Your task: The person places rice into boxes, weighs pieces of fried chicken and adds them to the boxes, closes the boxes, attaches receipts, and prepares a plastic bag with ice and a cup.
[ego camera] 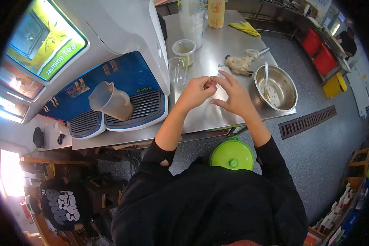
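My left hand [197, 91] has curled fingers pinched at a clear plastic item [217, 88] above the steel table. My right hand [234, 96] curves around the item's other side, thumb and fingers spread along it; its shape is hard to make out, and the fingers partly hide it. Left of my hands, a clear plastic cup [177, 71] stands beside a clear round tub [187, 57] with some contents. Beyond my right hand lies a bundled beige cloth or bag [236, 64] with a handle-like end. A steel bowl [285, 87] with residue holds a spoon [266, 77].
A drink dispenser [126, 27] stands left, a plastic pitcher [110, 101] tilted on its drip tray. Stacked clear containers [191, 18], a printed cup [216, 15] and a yellow cloth [245, 28] are farther back. A green lidded container [232, 155] is below the table edge. Two people are farther off.
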`<state>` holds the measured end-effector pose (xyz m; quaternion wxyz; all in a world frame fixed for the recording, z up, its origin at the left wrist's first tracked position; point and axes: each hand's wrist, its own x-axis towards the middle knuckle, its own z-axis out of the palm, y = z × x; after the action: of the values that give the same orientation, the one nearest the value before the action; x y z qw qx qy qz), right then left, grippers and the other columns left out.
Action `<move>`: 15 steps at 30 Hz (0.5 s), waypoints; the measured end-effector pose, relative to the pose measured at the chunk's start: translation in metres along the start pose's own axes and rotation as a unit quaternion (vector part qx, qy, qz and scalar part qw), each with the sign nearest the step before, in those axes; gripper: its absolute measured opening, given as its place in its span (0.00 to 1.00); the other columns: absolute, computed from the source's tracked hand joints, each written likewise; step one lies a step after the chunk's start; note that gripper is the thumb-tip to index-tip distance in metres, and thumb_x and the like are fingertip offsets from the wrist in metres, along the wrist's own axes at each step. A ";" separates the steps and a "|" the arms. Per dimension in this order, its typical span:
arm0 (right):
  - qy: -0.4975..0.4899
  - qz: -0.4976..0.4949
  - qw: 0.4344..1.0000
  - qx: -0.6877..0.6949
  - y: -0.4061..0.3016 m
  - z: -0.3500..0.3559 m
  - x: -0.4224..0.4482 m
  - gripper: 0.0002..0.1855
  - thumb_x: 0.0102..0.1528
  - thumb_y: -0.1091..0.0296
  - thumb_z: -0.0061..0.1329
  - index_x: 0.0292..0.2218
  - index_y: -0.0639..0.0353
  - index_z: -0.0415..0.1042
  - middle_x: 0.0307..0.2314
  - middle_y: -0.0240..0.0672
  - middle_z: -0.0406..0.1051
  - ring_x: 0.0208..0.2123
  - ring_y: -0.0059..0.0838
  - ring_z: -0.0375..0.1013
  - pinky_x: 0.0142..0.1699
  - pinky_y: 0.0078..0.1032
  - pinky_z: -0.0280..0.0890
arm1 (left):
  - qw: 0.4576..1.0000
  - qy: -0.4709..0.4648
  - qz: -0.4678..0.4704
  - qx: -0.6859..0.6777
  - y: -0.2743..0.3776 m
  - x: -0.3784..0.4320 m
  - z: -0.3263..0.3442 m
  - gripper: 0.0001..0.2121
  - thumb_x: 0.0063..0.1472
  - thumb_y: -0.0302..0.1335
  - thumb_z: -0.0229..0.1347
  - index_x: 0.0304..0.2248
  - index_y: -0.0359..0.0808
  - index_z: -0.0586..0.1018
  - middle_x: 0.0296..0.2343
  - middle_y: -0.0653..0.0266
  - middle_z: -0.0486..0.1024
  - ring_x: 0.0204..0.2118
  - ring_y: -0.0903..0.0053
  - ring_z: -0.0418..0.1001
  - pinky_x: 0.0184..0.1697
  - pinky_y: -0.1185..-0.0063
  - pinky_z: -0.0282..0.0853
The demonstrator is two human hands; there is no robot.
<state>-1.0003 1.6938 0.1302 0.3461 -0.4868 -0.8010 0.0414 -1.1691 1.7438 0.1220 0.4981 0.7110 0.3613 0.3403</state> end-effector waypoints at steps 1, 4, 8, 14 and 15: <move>0.000 0.000 1.000 0.002 0.001 0.004 -0.001 0.33 0.36 0.49 0.56 0.45 0.44 0.61 0.48 0.41 0.55 0.40 0.45 0.65 0.41 0.35 0.62 | 1.000 -0.010 0.009 -0.010 0.002 0.000 0.000 0.09 0.52 0.23 0.50 0.33 0.27 0.72 0.26 0.68 0.72 0.28 0.87 0.68 0.32 0.88 0.64; -0.003 0.015 1.000 -0.018 0.006 0.016 -0.005 0.36 0.35 0.48 0.56 0.46 0.44 0.60 0.47 0.42 0.56 0.38 0.43 0.67 0.39 0.32 0.64 | 0.999 0.000 -0.024 0.026 0.004 -0.004 -0.005 0.10 0.51 0.23 0.51 0.34 0.27 0.72 0.26 0.68 0.72 0.27 0.88 0.67 0.31 0.88 0.64; 0.012 -0.008 1.000 0.019 0.008 0.030 -0.011 0.35 0.36 0.48 0.56 0.46 0.43 0.59 0.46 0.43 0.57 0.37 0.42 0.68 0.38 0.31 0.65 | 0.998 0.044 -0.007 0.042 -0.008 -0.009 -0.004 0.10 0.51 0.24 0.51 0.34 0.27 0.72 0.25 0.68 0.72 0.26 0.88 0.67 0.30 0.87 0.64; -0.007 -0.003 1.000 0.019 0.010 0.041 -0.017 0.34 0.37 0.48 0.55 0.45 0.44 0.61 0.46 0.44 0.58 0.38 0.43 0.68 0.39 0.31 0.65 | 0.997 0.047 0.011 0.063 -0.016 -0.015 -0.004 0.11 0.51 0.24 0.49 0.34 0.27 0.73 0.23 0.67 0.71 0.25 0.87 0.67 0.28 0.87 0.63; -0.013 0.001 1.000 0.022 0.010 0.042 -0.018 0.33 0.37 0.48 0.55 0.44 0.45 0.62 0.46 0.44 0.58 0.38 0.43 0.68 0.39 0.31 0.65 | 0.998 0.031 0.004 0.055 -0.018 -0.014 -0.003 0.11 0.51 0.24 0.49 0.34 0.27 0.73 0.23 0.67 0.72 0.25 0.87 0.67 0.28 0.86 0.63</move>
<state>-1.0125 1.6964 0.0850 0.3459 -0.4796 -0.8037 0.0662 -1.1821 1.7378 0.1041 0.4451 0.7281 0.3919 0.3438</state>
